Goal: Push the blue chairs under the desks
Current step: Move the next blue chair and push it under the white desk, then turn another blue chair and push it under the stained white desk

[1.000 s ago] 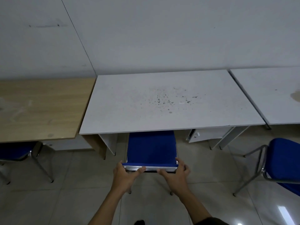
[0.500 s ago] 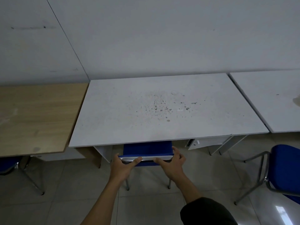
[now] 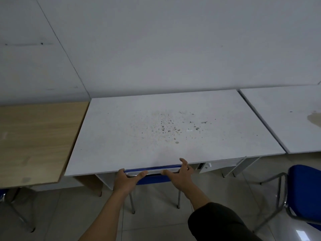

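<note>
Both hands grip the metal top rail of a blue chair [image 3: 152,179] at the front edge of the white desk [image 3: 156,133]. The left hand [image 3: 126,181] curls around the rail, thumb pointing right along it. The right hand [image 3: 180,176] holds the rail's other end with fingers [image 3: 183,162] spread up against the desk edge. Most of the chair sits under the desk; only its back and rear legs show. A second blue chair [image 3: 305,193] stands out on the floor [image 3: 156,223] at right, clear of the neighbouring white desk [image 3: 286,119]. A wooden desk [image 3: 34,140] adjoins at left.
</note>
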Tool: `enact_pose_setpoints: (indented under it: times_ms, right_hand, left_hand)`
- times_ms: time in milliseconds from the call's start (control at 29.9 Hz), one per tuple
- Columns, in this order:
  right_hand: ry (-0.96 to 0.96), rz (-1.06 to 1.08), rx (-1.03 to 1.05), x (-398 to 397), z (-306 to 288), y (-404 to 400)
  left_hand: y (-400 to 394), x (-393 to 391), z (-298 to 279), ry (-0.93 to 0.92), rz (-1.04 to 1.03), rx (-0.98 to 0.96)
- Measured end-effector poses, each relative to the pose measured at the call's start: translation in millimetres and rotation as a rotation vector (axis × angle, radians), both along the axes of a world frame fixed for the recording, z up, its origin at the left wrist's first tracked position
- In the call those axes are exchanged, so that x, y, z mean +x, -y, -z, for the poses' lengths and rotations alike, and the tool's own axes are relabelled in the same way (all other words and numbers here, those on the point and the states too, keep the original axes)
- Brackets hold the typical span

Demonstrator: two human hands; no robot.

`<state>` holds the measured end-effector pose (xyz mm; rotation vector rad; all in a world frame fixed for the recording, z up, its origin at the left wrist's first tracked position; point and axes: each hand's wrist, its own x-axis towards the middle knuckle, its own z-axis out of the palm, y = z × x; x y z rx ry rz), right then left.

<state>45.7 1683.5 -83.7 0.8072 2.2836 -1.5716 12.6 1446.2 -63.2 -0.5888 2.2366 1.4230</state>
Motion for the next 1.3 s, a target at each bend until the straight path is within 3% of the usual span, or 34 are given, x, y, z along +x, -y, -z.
enact_pose_setpoints:
  times_ms: [100, 234, 301, 501, 669, 1003, 1304]
  right_hand:
    - [0.035, -0.038, -0.008, 13, -20, 0]
    - [-0.193, 0.095, -0.126, 64, -52, -3]
    - [-0.246, 0.192, -0.2, 98, -72, -12]
    - [-0.313, 0.381, -0.265, 197, -119, -84]
    - [-0.338, 0.559, -0.251, 299, -125, -187]
    - [-0.361, 0.755, -0.162, 443, -138, -389]
    - [-0.431, 0.905, -0.142, 474, -102, -550]
  left_hand:
    - [-3, 8, -4, -0.058, -0.037, -0.039]
    - [-27, 43, -14, -0.303, 0.026, -0.234]
    - [-49, 72, -15, -0.407, 0.088, -0.176]
    - [-141, 150, -30, -0.198, 0.313, 0.049]
    - [-262, 217, -48, -0.173, 0.537, 0.186]
    - [-514, 296, -56, -0.32, 0.81, 0.333]
    - [-711, 335, -51, -0.326, 1.005, 0.373]
